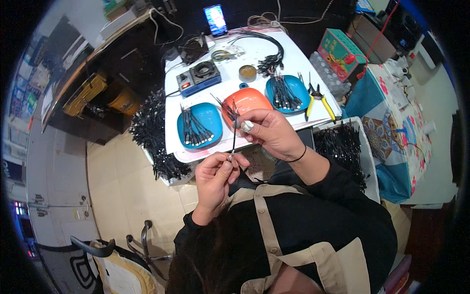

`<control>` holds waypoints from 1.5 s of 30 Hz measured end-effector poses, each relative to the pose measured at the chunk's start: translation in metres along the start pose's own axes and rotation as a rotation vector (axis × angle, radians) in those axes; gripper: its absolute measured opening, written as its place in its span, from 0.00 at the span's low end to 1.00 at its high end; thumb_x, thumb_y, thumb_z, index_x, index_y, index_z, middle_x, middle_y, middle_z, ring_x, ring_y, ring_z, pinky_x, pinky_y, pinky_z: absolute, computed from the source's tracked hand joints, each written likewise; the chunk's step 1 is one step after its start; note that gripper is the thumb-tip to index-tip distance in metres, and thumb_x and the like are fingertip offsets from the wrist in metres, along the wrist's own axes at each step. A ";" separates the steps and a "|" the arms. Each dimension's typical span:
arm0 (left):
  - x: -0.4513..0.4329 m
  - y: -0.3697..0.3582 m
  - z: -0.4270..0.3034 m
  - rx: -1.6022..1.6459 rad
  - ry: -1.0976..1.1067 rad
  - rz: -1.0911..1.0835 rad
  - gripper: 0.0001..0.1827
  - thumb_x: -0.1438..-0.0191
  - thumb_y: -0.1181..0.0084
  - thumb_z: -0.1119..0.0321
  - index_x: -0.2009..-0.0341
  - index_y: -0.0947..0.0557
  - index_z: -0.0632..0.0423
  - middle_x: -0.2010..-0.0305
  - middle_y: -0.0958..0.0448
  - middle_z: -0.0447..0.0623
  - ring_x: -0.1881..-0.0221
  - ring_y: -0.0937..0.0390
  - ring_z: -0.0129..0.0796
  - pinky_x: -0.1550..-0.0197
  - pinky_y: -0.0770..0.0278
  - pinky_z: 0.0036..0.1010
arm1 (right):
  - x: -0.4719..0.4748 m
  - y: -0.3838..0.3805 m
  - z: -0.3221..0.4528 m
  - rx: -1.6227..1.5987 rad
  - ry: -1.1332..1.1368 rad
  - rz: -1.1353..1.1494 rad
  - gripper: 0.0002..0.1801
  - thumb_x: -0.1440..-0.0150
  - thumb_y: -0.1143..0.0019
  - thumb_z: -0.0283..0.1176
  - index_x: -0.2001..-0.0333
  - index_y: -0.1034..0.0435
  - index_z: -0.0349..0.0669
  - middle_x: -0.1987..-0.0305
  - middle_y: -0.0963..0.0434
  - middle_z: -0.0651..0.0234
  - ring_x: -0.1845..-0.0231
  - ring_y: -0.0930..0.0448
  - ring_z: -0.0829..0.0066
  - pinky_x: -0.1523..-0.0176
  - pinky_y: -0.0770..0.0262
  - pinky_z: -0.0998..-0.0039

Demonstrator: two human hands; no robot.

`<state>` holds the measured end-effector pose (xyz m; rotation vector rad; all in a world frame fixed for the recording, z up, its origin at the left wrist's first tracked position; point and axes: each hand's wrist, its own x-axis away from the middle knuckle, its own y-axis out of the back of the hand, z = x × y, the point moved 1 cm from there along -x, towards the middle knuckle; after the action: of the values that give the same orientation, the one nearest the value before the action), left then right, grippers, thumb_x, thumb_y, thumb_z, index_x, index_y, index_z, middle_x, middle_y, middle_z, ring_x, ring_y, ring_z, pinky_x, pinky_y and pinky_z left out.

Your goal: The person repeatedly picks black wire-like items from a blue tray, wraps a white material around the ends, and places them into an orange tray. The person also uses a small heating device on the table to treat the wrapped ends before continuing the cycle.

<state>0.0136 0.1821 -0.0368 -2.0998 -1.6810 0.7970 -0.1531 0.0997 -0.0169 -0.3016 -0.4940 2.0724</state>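
My left hand (214, 176) pinches the lower, metal-tipped end of a short black cable (234, 141) between thumb and fingers. The upper end of this cable rises to my right hand (275, 134), whose thumb and forefinger close around it. A white covering wraps a digit tip of the right hand. Just behind the hands lies an orange bowl (253, 97) with a few dark cables at its left side. To the left, a blue bowl (216, 119) holds several black cables with metal plugs. Another blue bowl (304, 86) on the right holds more of them.
Yellow-handled cutters (323, 104) lie by the right bowl. Behind the bowls are a round tin (248, 73), a device with a red switch (200, 77) and a black cable bundle (273, 58). A lit phone (216, 20) stands at the back. Cable heaps (158, 136) flank the table.
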 end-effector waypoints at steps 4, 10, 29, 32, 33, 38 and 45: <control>-0.004 0.001 0.010 -0.065 0.103 -0.017 0.08 0.40 0.49 0.71 0.65 0.25 0.64 0.62 0.23 0.67 0.80 0.38 0.25 0.74 0.36 0.17 | -0.001 0.007 0.006 0.140 0.114 -0.076 0.10 0.41 0.44 0.27 0.57 0.29 0.33 0.69 0.25 0.72 0.69 0.26 0.86 0.66 0.28 0.84; -0.020 -0.002 0.011 -0.156 0.053 -0.078 0.08 0.40 0.50 0.74 0.60 0.24 0.67 0.59 0.21 0.60 0.70 0.25 0.31 0.68 0.29 0.22 | 0.004 0.011 0.009 0.323 0.262 -0.063 0.07 0.43 0.43 0.22 0.61 0.30 0.34 0.63 0.27 0.72 0.63 0.26 0.85 0.59 0.28 0.81; -0.027 -0.020 0.017 -0.314 -0.150 -0.130 0.10 0.42 0.46 0.77 0.57 0.20 0.67 0.61 0.19 0.52 0.70 0.27 0.25 0.67 0.28 0.18 | 0.016 0.015 0.021 0.272 0.204 -0.165 0.11 0.42 0.45 0.21 0.55 0.28 0.31 0.57 0.22 0.65 0.55 0.22 0.78 0.52 0.25 0.76; -0.025 -0.022 0.019 -0.389 -0.182 -0.153 0.10 0.42 0.46 0.77 0.57 0.20 0.67 0.62 0.19 0.51 0.71 0.27 0.24 0.67 0.28 0.18 | 0.021 0.013 0.023 0.358 0.147 -0.103 0.10 0.43 0.44 0.21 0.57 0.28 0.29 0.59 0.22 0.64 0.60 0.21 0.79 0.55 0.24 0.77; -0.024 -0.023 0.019 -0.427 -0.177 -0.150 0.10 0.42 0.46 0.78 0.57 0.20 0.67 0.62 0.19 0.51 0.71 0.27 0.25 0.67 0.28 0.18 | 0.022 0.013 0.023 0.381 0.125 -0.080 0.10 0.43 0.44 0.21 0.57 0.28 0.29 0.60 0.22 0.64 0.61 0.21 0.79 0.55 0.24 0.78; -0.024 -0.025 0.018 -0.432 -0.122 -0.136 0.10 0.42 0.47 0.77 0.57 0.21 0.68 0.63 0.19 0.53 0.71 0.24 0.28 0.68 0.27 0.20 | 0.020 0.011 0.024 0.534 0.137 -0.096 0.07 0.44 0.45 0.19 0.60 0.28 0.29 0.63 0.23 0.66 0.62 0.22 0.81 0.57 0.24 0.79; -0.033 -0.022 0.019 -0.081 -0.036 -0.229 0.10 0.40 0.49 0.75 0.58 0.22 0.69 0.68 0.20 0.54 0.76 0.24 0.30 0.75 0.30 0.20 | 0.018 0.002 0.029 0.823 0.488 -0.016 0.05 0.48 0.42 0.22 0.65 0.25 0.35 0.70 0.24 0.70 0.72 0.26 0.85 0.68 0.31 0.82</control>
<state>-0.0200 0.1545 -0.0320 -1.9073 -1.9587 0.7110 -0.1758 0.1073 0.0079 -0.2842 0.6378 1.9136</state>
